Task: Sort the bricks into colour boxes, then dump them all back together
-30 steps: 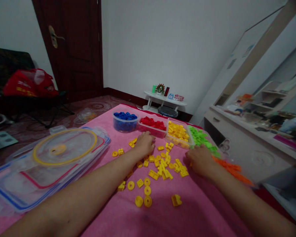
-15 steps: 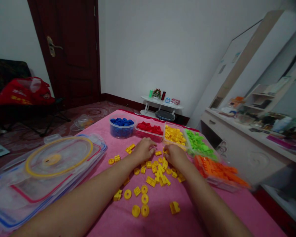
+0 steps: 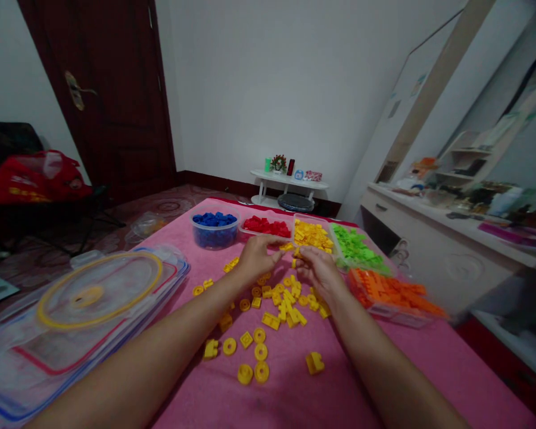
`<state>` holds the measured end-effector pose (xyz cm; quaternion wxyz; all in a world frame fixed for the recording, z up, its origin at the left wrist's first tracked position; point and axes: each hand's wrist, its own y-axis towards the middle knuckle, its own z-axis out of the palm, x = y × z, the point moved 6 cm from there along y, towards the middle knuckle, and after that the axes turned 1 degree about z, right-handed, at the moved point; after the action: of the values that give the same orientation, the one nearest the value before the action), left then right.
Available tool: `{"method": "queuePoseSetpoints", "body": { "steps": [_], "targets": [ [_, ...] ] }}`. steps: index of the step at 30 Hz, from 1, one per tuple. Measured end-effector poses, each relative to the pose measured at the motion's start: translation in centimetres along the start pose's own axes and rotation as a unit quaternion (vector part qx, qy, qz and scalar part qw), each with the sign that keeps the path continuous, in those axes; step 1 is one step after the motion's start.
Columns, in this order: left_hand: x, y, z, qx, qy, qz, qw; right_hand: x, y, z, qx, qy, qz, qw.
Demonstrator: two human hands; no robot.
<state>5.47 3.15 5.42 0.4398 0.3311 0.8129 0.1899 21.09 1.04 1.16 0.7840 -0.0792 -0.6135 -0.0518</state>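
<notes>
My left hand (image 3: 259, 257) is closed on a small yellow building brick (image 3: 286, 246), pinched at the fingertips. Close beside it, my right hand (image 3: 318, 268) grips another yellow piece (image 3: 296, 257), partly covered by the fingers. Both hands are raised a little above a loose heap of yellow bricks (image 3: 289, 307). Yellow ring-shaped pieces (image 3: 260, 351) and a notched yellow brick (image 3: 314, 363) lie nearer to me on the pink cloth (image 3: 286, 399). Just beyond my hands stands a clear box of yellow bricks (image 3: 312, 235).
A round tub of blue bricks (image 3: 214, 229), a box of red bricks (image 3: 267, 227), a box of green bricks (image 3: 356, 247) and a box of orange bricks (image 3: 393, 295) line the table's far and right sides. Stacked clear lids (image 3: 102, 298) lie at left.
Both hands have lifted from the cloth and come closer together. The left hand has picked up a yellow brick, and the right now shows a yellow piece in its fingers. The view has shifted slightly.
</notes>
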Motion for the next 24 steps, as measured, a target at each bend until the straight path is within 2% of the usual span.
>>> {"method": "queuePoseSetpoints", "body": {
  "steps": [3, 6, 8, 10, 12, 15, 17, 20, 22, 24],
  "targets": [
    [-2.7, 0.8, -1.4, 0.008, -0.008, 0.058, 0.998, -0.8, -0.7, 1.6, 0.062, 0.178, 0.112, 0.976],
    [-4.8, 0.9, -1.5, 0.056, -0.014, 0.115, 0.992, -0.9, -1.8, 3.2, 0.127, 0.240, 0.176, 0.946],
    [-5.0, 1.0, -1.5, 0.074, -0.035, 0.122, 0.989, -0.9, -2.4, 3.7, 0.139, 0.250, 0.191, 0.939],
    [-4.0, 1.3, -2.0, 0.064, -0.059, 0.085, 0.993, -1.0, -2.8, 3.9, 0.137, 0.241, 0.194, 0.941],
    [-2.3, 1.8, -3.0, 0.031, -0.093, 0.023, 0.995, -0.9, -2.6, 3.7, 0.120, 0.204, 0.189, 0.953],
    [0.6, 2.4, -4.9, -0.044, -0.187, -0.082, 0.978, 0.5, -0.7, 2.3, 0.041, 0.086, 0.141, 0.985],
    [2.2, 2.3, -5.7, -0.090, -0.277, -0.156, 0.944, 2.3, 1.2, 1.1, -0.019, 0.024, 0.095, 0.995],
    [3.6, 1.8, -6.2, -0.141, -0.402, -0.242, 0.872, 5.1, 4.4, -0.4, -0.077, -0.038, 0.047, 0.995],
    [4.1, 1.6, -6.4, -0.161, -0.453, -0.274, 0.833, 7.3, 6.0, -1.1, -0.101, -0.189, -0.024, 0.977],
    [4.5, 1.5, -6.6, -0.176, -0.483, -0.296, 0.805, 8.9, 6.8, -0.7, -0.107, -0.349, -0.101, 0.925]
  ]
}}
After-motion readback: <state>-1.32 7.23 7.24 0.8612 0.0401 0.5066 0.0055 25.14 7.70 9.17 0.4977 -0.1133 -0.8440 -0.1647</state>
